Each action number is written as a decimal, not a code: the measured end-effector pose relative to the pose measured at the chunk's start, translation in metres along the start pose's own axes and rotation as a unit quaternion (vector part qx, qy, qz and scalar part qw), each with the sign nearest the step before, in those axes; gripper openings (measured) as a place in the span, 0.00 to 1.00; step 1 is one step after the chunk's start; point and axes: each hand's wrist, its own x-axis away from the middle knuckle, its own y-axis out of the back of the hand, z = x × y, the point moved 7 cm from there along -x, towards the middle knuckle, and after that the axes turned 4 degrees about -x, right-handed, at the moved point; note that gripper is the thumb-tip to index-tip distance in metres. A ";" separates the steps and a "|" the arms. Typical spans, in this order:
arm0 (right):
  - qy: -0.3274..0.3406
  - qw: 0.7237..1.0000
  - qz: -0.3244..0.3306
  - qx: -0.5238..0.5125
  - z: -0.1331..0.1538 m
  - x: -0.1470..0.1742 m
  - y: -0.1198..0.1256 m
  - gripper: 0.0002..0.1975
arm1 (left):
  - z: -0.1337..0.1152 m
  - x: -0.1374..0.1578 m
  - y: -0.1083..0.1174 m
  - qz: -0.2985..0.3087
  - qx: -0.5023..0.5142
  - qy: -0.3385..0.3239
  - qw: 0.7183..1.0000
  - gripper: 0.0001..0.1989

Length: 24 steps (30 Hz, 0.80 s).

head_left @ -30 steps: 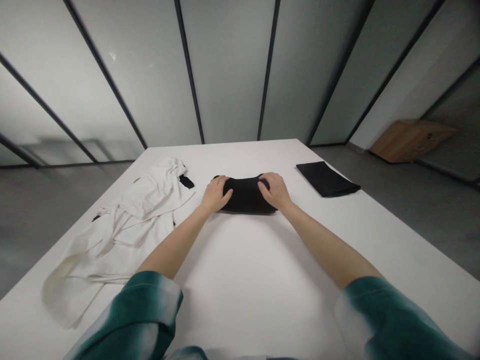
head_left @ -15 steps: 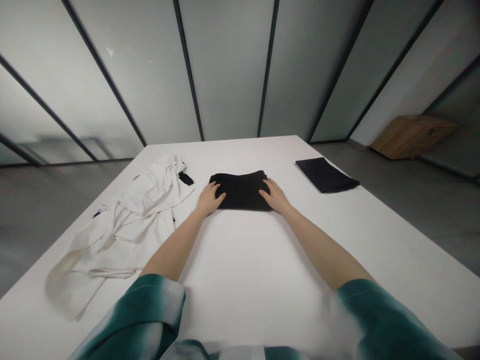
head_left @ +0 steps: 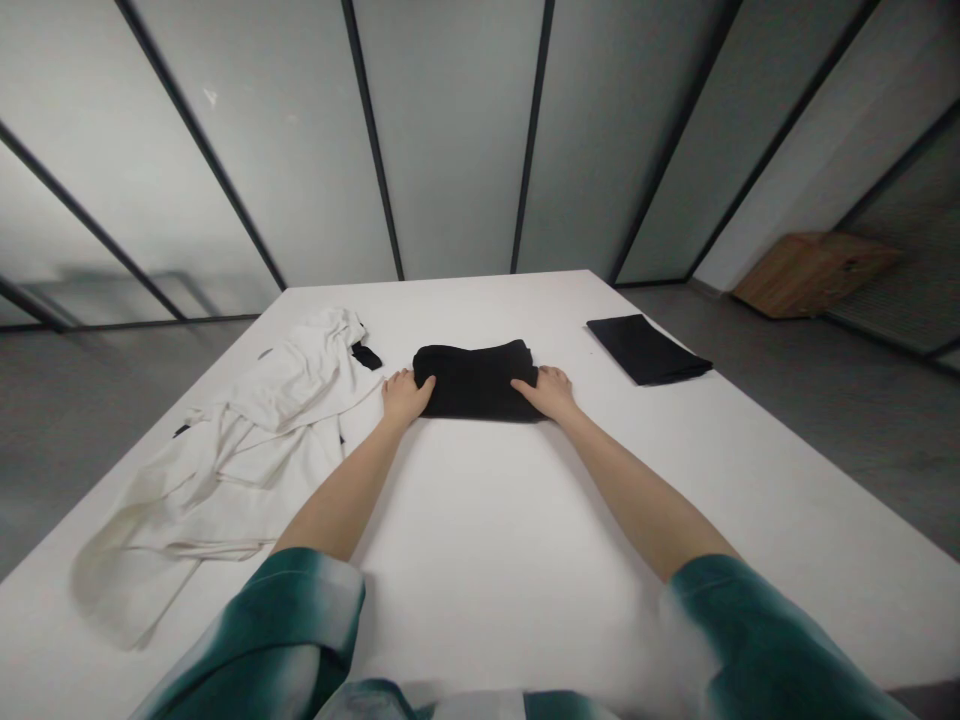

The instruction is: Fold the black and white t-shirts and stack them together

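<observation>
A folded black garment [head_left: 474, 385] lies flat near the middle of the white table [head_left: 480, 560]; its exact kind cannot be told. At its left edge is my left hand [head_left: 406, 396], thumb on top and fingers along the outer side. My right hand [head_left: 551, 392] holds the opposite edge the same way, its thumb reaching over the top. The undersides of both hands are hidden.
To the left, a loose heap of white clothing [head_left: 255, 440] with black parts spreads along the table. Another folded black garment [head_left: 649, 350] rests near the right edge. Beyond the table stand frosted panels [head_left: 457, 140] and a wooden cabinet [head_left: 802, 275].
Both hands have shifted from lying on top of the folded black garment to its side edges, the fingers now outside and the thumbs on top. The garment stays in place.
</observation>
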 end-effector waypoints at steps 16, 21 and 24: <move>-0.185 0.849 0.162 -0.467 0.024 0.015 -0.001 0.20 | 0.023 -0.011 0.006 -0.075 0.161 0.046 0.983 0.19; -0.254 0.781 0.184 -0.540 0.038 0.022 0.012 0.15 | 0.024 -0.012 0.007 -0.083 0.174 0.046 0.980 0.17; -0.233 0.801 0.167 -0.525 0.038 0.016 0.035 0.11 | 0.021 -0.010 0.007 -0.078 0.167 0.037 0.982 0.17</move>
